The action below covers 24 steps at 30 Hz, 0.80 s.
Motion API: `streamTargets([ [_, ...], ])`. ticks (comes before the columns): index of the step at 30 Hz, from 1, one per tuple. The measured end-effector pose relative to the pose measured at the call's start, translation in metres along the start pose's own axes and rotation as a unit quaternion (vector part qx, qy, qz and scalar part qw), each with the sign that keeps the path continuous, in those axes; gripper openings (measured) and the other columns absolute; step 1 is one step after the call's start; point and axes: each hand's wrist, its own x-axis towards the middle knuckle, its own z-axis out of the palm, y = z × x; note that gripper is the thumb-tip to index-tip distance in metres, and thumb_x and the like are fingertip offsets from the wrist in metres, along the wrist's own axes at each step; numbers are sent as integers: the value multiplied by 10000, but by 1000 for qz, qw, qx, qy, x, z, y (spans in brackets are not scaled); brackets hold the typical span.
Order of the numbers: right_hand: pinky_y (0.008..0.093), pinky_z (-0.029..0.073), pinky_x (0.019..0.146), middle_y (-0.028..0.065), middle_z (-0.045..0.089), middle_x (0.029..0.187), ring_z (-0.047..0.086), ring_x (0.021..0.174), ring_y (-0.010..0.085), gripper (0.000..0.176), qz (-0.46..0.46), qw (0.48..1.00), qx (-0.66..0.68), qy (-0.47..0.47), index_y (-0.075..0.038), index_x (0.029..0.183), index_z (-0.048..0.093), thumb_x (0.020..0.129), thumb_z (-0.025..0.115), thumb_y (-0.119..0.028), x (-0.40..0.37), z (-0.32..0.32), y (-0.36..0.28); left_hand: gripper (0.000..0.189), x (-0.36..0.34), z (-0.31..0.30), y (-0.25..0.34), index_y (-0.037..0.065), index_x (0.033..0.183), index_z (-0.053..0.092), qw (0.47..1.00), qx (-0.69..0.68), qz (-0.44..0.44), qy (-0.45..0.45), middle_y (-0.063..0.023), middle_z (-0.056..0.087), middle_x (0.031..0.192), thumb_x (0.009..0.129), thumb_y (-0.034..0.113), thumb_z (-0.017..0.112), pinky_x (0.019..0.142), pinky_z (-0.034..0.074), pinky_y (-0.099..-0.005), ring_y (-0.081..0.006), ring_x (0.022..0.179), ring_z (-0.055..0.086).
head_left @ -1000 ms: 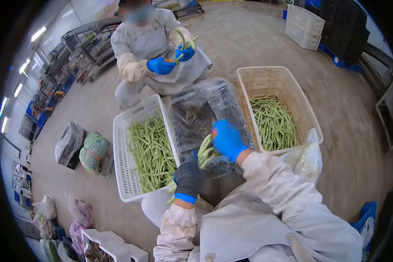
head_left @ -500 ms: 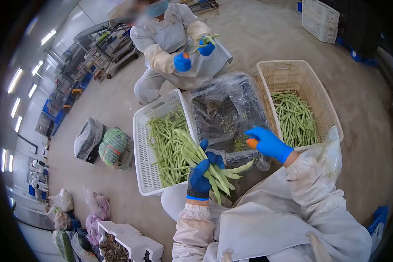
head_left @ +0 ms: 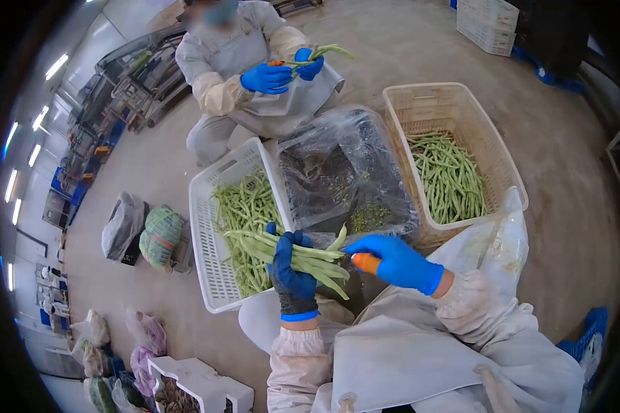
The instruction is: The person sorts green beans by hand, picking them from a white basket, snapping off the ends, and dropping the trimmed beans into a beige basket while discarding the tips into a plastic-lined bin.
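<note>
A bundle of long green beans (head_left: 300, 256) lies in my left hand (head_left: 293, 275), whose dark-gloved fingers are wrapped round it. My right hand (head_left: 403, 265), in a bright blue glove, is closed on an orange-handled tool (head_left: 366, 263). Its working end is too small to make out, and the fingertips are right at the beans' right-hand ends. Behind my left hand stands a white crate (head_left: 201, 227) with many green beans. A black tray lined with clear plastic (head_left: 310, 206) holds small green scraps (head_left: 370, 217). Further right, a cream crate (head_left: 506, 162) contains more beans.
Opposite me sits a co-worker (head_left: 248, 69) in blue gloves, holding beans and something orange. On the floor to the left are a green netted bundle (head_left: 162, 237), a black box with plastic (head_left: 125, 230), bagged vegetables (head_left: 145, 330) and a white foam box (head_left: 210, 385).
My right hand has moved left and down to the bean ends. The bundle in my left hand has turned to lie flatter. The co-worker's hands have come closer together.
</note>
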Motion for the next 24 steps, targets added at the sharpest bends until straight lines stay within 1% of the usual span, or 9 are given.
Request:
streamTargets([
  [5, 312, 474, 707, 124, 639, 897, 604, 769, 201, 233, -30, 999, 2, 22, -30, 1060, 614, 864, 587, -154, 3, 9, -4, 505, -8, 11, 4, 131, 1347, 382, 995, 83, 47, 31, -72, 569, 977, 878, 126, 568, 804, 488, -324, -171, 877, 575],
  [11, 383, 478, 610, 128, 610, 830, 599, 753, 317, 149, -126, 967, -215, 61, -51, 945, 607, 817, 587, -124, 8, 11, -1, 500, -9, 15, 1, 101, 1337, 383, 987, 132, 87, 32, -75, 563, 953, 873, 126, 569, 789, 488, -324, -170, 848, 574],
  [13, 406, 478, 583, 103, 587, 777, 597, 726, 316, 100, -203, 906, -371, 16, -83, 870, 594, 772, 573, -89, 10, 10, 2, 495, -7, 13, 2, 89, 1325, 393, 986, 134, 96, 34, -78, 567, 930, 866, 122, 575, 765, 495, -325, -173, 819, 578],
  [16, 405, 485, 591, 114, 561, 745, 589, 700, 315, 100, -348, 841, -389, -145, -96, 832, 580, 735, 566, -76, 13, 8, 3, 481, -7, 12, 7, 40, 1294, 413, 983, 182, 22, -8, -82, 567, 861, 848, 99, 581, 690, 501, -318, -178, 745, 581],
  [17, 405, 485, 591, 114, 561, 745, 589, 700, 315, 100, -347, 842, -388, -144, -96, 832, 580, 735, 566, -76, 18, 3, 1, 477, -11, 18, 9, 19, 1282, 418, 978, 204, -29, -33, -83, 565, 834, 838, 84, 580, 662, 498, -313, -179, 715, 577],
  [19, 410, 483, 584, 118, 572, 777, 585, 696, 328, 143, -314, 855, -410, -54, -86, 879, 589, 739, 565, -65, 38, -18, -6, 476, -12, 15, 10, -16, 1270, 415, 964, 221, -116, -89, -73, 554, 812, 830, 79, 570, 644, 487, -292, -180, 696, 564],
  [21, 424, 489, 649, 150, 587, 844, 585, 743, 336, 253, -250, 924, -239, 165, -83, 973, 601, 726, 564, -46, 54, -35, -7, 475, -13, 15, 7, -11, 1272, 416, 977, 160, -116, -77, -70, 549, 816, 833, 92, 566, 650, 486, -292, -180, 702, 559],
  [22, 424, 489, 649, 150, 587, 844, 585, 743, 336, 253, -250, 924, -238, 162, -83, 973, 601, 726, 564, -46, 58, -41, -3, 474, -15, 15, 6, -5, 1274, 417, 987, 99, -112, -63, -66, 544, 820, 836, 105, 562, 657, 485, -292, -179, 708, 555],
  [24, 438, 475, 733, 178, 596, 913, 583, 816, 345, 300, -250, 802, -487, 237, -73, 1063, 602, 767, 561, -49, 60, -49, 4, 434, -11, 11, 7, 22, 1253, 440, 991, 57, -116, -28, -55, 529, 816, 847, 124, 555, 669, 484, -299, -175, 721, 542],
])
